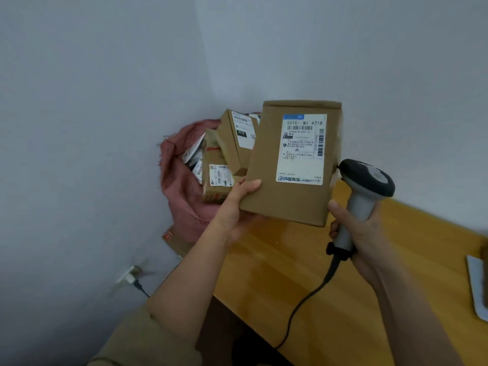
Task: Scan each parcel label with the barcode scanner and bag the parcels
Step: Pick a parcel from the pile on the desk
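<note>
My left hand (239,204) grips the lower left corner of a brown cardboard parcel (266,180), thumb on its front, and holds it up above the table. A white shipping label (301,149) with barcodes faces me. My right hand (361,233) holds the grey barcode scanner (365,191) by its handle, its dark head close to the parcel's right edge. A black cable (298,307) hangs from the handle. Behind the parcel, a pink sack (182,191) in the wall corner stands open with several labelled boxes (232,143) and packets inside.
The wooden table (277,265) runs from the middle to the right edge. A grey flat item (478,283) lies at the far right of the table. A flat cardboard piece (175,241) lies under the sack. A wall socket with a plug (130,278) sits low on the left wall.
</note>
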Tool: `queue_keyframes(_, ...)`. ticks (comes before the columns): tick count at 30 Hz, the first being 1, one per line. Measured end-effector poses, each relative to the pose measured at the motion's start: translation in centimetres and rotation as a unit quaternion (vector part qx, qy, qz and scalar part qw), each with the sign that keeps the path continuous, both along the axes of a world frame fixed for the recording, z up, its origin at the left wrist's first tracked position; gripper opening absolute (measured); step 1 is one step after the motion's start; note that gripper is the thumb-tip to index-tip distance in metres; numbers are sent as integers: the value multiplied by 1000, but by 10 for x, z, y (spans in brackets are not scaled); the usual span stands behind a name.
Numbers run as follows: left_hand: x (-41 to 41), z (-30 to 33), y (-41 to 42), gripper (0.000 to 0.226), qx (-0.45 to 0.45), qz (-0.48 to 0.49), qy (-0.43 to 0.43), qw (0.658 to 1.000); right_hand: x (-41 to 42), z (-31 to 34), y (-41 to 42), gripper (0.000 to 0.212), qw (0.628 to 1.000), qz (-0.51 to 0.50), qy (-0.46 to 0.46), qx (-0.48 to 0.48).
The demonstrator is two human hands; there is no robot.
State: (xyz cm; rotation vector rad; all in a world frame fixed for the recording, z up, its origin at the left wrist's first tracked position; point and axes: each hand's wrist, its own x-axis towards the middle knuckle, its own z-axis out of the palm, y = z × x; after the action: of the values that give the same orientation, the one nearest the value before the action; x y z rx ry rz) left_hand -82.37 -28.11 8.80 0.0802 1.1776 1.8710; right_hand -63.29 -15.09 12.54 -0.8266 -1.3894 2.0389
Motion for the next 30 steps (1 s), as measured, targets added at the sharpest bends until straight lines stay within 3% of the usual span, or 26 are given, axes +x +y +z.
queue_keyframes(4,-36,12,-10,94,117,-88,-80,986,-47,18,-17,83,998,6,9,56)
queue_keyframes(7,-83,14,-18,94,139,-49,-43,988,-92,23,-26,87,996,9,5,89)
queue_keyframes(12,-185,19,-48,75,108,-82,1,991,-189,21,-56,107,993,17,-16,117)
queue_keyframes(16,-253,32,-57,45,66,-129,18,989,-248,25,-78,99,996,-27,8,81)
queue_keyframes(18,-279,35,-53,50,59,-155,53,985,-265,26,-79,92,997,-54,15,59)
queue_keyframes(21,-310,23,-45,43,-48,-38,133,989,-277,27,-77,85,995,-90,0,52)
queue_keyframes(22,-321,13,-43,31,-149,40,220,963,-280,26,-76,84,994,-97,-6,54)
queue_keyframes(23,-332,0,-44,21,-264,93,318,906,-282,27,-75,84,993,-99,-11,57)
queue_keyframes(24,-341,-11,-46,13,-353,102,387,845,-285,27,-75,85,993,-97,-15,58)
queue_keyframes(25,-348,-21,-47,9,-407,71,422,807,-288,29,-74,86,994,-90,-22,59)
queue_keyframes(27,-360,-39,-51,13,-462,-20,420,781,-292,32,-73,89,995,-66,-37,67)
queue_keyframes(30,-377,-54,-54,38,-498,-114,402,760,-295,35,-73,90,995,-26,-63,74)
